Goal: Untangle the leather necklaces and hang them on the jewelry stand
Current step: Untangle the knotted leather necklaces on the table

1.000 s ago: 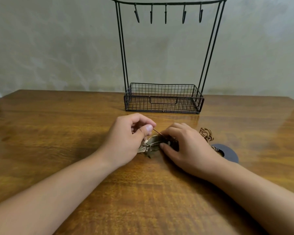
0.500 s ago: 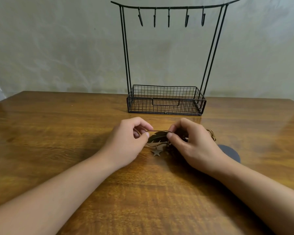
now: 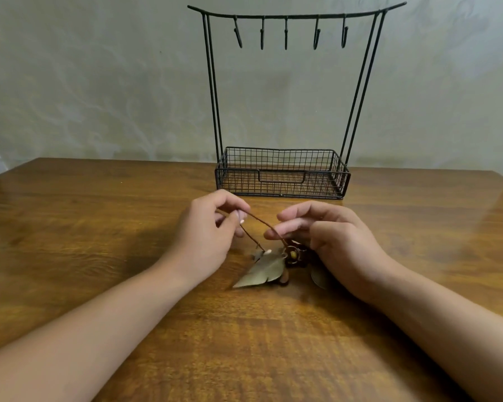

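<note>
A tangle of brown leather necklaces (image 3: 292,253) lies on the wooden table (image 3: 99,242) between my hands. A metal leaf pendant (image 3: 265,271) and a small star charm (image 3: 257,254) lie at its front. My left hand (image 3: 209,236) pinches a thin brown cord (image 3: 259,221) between thumb and fingers and holds it lifted. My right hand (image 3: 331,239) touches the same cord lower down with its fingertips, fingers mostly straight. The black wire jewelry stand (image 3: 283,175) rises behind, its several hooks (image 3: 286,33) bare.
A dark round disc (image 3: 318,278) peeks out under my right hand. The stand's mesh basket (image 3: 340,181) sits near the table's far edge against a pale wall. The table's right edge slopes off at the far right.
My left hand has lifted the cord up and to the left. The right hand has opened and slid down the cord. The leaf pendant now lies uncovered on the table.
</note>
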